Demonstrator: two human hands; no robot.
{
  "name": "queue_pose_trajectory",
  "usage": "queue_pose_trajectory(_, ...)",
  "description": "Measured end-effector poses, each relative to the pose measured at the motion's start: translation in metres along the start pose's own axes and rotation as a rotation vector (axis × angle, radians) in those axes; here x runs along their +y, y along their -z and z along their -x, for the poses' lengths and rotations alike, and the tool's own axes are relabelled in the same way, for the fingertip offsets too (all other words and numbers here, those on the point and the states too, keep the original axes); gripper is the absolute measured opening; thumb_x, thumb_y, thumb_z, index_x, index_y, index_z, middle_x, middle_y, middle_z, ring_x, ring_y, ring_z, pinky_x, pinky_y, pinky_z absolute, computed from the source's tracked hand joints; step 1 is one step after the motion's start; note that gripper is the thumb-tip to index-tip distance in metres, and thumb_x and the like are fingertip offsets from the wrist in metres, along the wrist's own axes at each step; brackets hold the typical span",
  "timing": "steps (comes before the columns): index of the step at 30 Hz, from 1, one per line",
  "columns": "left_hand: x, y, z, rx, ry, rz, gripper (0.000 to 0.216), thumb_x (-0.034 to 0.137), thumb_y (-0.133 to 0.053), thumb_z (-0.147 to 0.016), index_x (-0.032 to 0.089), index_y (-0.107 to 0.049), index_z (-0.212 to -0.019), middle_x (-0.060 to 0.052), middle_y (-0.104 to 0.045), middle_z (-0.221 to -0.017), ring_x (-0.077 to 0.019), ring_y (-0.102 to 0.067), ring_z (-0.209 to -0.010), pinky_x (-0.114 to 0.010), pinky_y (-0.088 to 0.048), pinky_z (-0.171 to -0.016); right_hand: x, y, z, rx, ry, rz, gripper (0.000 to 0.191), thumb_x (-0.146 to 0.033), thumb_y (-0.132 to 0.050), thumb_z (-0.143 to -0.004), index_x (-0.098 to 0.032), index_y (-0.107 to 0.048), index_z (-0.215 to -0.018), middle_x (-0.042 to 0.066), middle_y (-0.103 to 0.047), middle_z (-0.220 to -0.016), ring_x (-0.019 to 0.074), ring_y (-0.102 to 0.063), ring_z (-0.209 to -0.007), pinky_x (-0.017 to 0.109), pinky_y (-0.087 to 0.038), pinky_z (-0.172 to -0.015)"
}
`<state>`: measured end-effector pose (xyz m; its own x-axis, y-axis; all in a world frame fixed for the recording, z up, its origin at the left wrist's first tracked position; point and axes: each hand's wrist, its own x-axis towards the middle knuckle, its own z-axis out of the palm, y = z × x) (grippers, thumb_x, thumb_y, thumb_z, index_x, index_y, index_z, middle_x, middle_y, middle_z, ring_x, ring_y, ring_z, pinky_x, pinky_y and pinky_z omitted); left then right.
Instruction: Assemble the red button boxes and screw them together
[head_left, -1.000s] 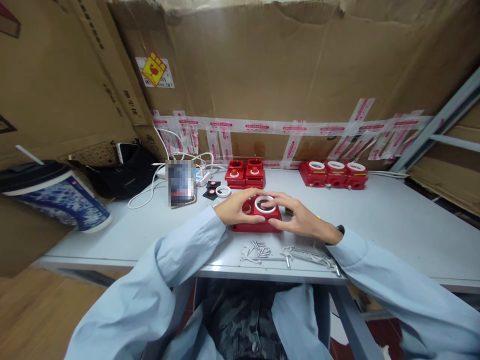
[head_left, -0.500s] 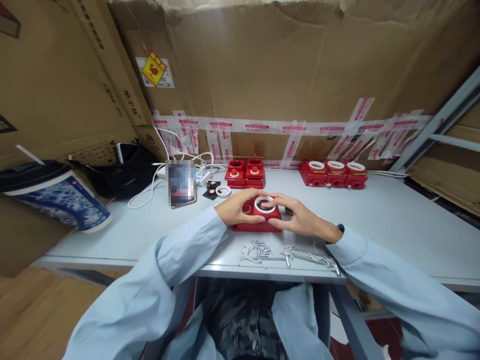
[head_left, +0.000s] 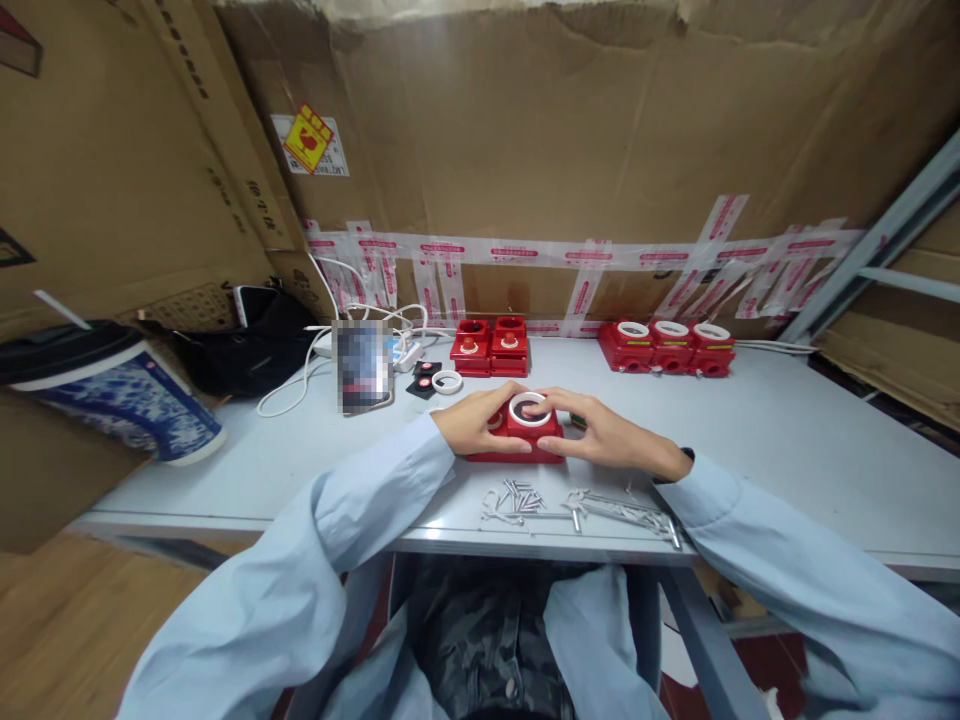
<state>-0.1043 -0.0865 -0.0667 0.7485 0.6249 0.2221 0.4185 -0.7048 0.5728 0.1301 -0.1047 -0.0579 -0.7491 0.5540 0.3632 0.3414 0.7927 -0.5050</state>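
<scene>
Left hand [head_left: 478, 424] and right hand [head_left: 601, 437] clamped on a red assembly [head_left: 517, 454] with a white ring [head_left: 530, 423], I hold it behind loose screws [head_left: 523, 496] near the worktop's [head_left: 750, 430] front edge.

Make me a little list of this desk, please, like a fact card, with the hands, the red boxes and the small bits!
Left hand: around a red box, thumb at the front
Right hand: on the same box, a finger inside its white ring, thumb in front
Near the edge: loose screws
Back middle: two red boxes with red domes
Back right: three red boxes with white rings
Loose ring: white, beside black squares
Far left: tilted blue-and-white cup with straw
</scene>
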Motion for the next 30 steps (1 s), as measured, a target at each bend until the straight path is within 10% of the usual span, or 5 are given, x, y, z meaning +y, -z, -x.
queue_pose_trajectory(17,0.005,0.0,0.001,0.01,-0.014,-0.001,0.057,0.053,-0.06,-0.082,0.019,-0.042,-0.124,-0.011,-0.061,-0.116,-0.0248,-0.062,-0.1,-0.034,-0.047,-0.084,-0.01,-0.002,-0.001,0.16,-0.027,0.322,0.026,-0.037,-0.065,-0.081,-0.021,-0.066,-0.101,0.015,-0.053,-0.126,0.0283,-0.053,-0.115,0.048,-0.044,-0.097)
queue_pose_trajectory(30,0.007,0.002,-0.001,-0.012,-0.027,-0.034,0.053,0.052,-0.059,-0.082,0.018,-0.043,-0.12,-0.01,-0.061,-0.111,-0.0239,-0.062,-0.096,-0.035,-0.047,-0.083,-0.023,0.004,-0.004,0.005,0.041,0.394,0.015,-0.03,-0.053,-0.09,-0.02,-0.061,-0.099,0.012,-0.054,-0.11,0.023,-0.055,-0.096,0.04,-0.047,-0.086)
